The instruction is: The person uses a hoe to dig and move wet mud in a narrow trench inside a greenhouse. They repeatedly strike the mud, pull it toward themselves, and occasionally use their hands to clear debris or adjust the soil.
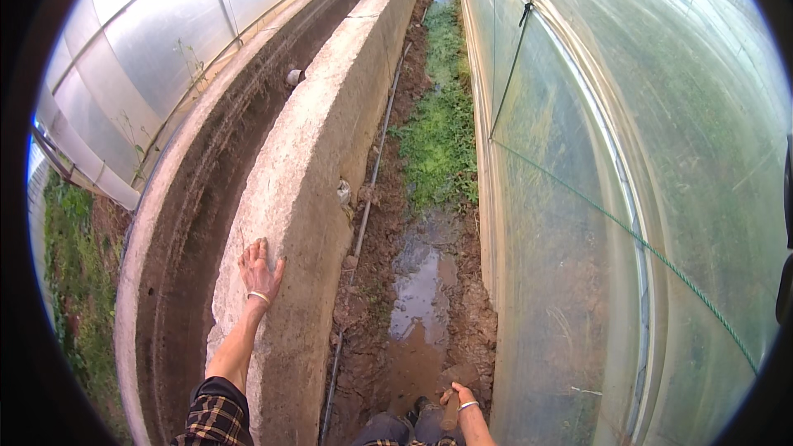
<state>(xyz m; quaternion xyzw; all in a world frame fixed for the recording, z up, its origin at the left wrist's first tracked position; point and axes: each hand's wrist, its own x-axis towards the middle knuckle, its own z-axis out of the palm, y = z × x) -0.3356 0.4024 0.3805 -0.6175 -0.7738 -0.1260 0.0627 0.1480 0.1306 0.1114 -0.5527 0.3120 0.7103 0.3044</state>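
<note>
My left hand (261, 271) lies spread on the top edge of a rough concrete wall (297, 155), with a light bangle at the wrist. Low in the picture, my right hand (460, 397) is closed around a wooden handle (450, 416); a brown, flat shape at its far end blends with the mud, so the kind of tool is unclear. Beneath that hand and ahead of my legs (387, 430) runs a muddy ditch with brown puddle water (418, 297).
A grey pipe (378, 155) follows the wall's foot. Green weeds (437, 142) grow farther along the ditch. Plastic greenhouse sheeting (557, 260) with a green rope (669, 269) stands at the right. Left of the wall lies a concrete channel (210, 210) with a pipe stub (295, 77).
</note>
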